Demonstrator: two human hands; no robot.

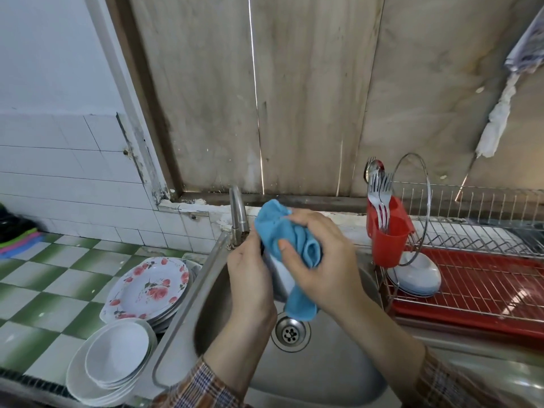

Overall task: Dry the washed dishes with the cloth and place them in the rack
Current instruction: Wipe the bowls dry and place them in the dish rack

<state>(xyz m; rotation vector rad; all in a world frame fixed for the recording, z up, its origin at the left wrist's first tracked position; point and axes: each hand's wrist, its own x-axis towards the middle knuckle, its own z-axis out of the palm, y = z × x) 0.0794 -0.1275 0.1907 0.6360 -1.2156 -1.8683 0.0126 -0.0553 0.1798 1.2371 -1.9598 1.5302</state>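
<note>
Head camera: a white dish, mostly hidden, was gripped by the left hand above the sink; a blue cloth was clutched against it in the curled right hand.

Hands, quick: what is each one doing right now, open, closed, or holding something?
Left hand: grips a white dish, mostly hidden.
Right hand: grips the blue cloth against that dish.
</note>
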